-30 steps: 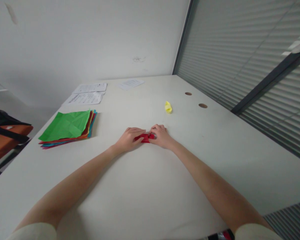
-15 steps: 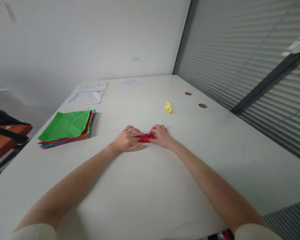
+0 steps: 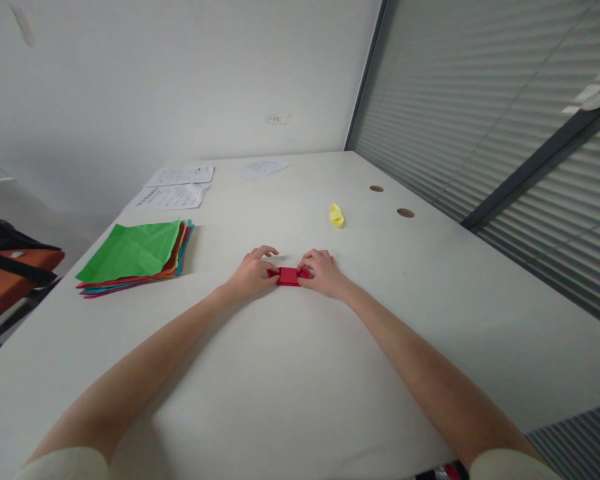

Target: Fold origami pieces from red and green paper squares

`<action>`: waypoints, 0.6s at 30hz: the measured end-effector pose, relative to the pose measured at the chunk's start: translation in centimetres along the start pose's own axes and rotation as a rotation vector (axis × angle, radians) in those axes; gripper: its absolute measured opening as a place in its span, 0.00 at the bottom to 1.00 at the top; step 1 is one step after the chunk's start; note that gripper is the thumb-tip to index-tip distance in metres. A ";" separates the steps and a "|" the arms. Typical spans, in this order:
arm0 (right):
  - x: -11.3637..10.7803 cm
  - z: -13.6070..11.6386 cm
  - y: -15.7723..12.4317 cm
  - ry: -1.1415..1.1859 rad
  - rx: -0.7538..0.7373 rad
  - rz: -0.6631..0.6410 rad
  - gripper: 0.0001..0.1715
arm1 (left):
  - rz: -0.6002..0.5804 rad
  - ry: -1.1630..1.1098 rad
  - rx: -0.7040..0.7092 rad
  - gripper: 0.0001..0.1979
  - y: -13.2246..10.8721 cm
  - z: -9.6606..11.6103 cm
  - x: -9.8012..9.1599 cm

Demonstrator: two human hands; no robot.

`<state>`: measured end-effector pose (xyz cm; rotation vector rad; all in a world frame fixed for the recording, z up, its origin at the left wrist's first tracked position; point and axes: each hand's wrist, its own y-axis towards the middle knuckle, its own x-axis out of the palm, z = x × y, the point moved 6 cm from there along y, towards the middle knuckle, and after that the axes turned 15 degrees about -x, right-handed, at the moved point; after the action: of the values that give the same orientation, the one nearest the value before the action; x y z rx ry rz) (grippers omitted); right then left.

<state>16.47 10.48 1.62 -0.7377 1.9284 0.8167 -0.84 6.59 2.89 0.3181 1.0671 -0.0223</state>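
A small folded piece of red paper [image 3: 288,275] lies on the white table [image 3: 300,373] in front of me. My left hand [image 3: 253,273] pinches its left end, fingers curled and pressed down. The right end is held the same way by my right hand [image 3: 323,271]. Only the middle of the red paper shows between the two hands.
A stack of coloured paper sheets [image 3: 137,257], green on top, lies to the left. A small folded yellow paper [image 3: 336,215] sits beyond the hands. Printed white sheets [image 3: 173,193] lie at the far left, two round holes [image 3: 405,212] at the right. An orange chair [image 3: 5,280] stands left of the table.
My left hand has drawn slightly left and its fingers lifted a little, so more of the red paper shows flat between the hands. The right hand has stayed put.
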 end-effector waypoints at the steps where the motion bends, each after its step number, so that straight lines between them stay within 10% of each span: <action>1: 0.0 0.0 0.0 -0.001 -0.002 0.001 0.11 | -0.027 -0.006 -0.019 0.06 0.1 -0.2 0.2; 18: 0.0 -0.1 0.1 -0.031 -0.022 -0.001 0.10 | -0.056 -0.012 -0.251 0.07 0.4 -1.1 1.4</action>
<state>16.36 10.50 1.65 -0.7355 1.8937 0.8452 -1.04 7.44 1.34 0.0615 1.0535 0.0587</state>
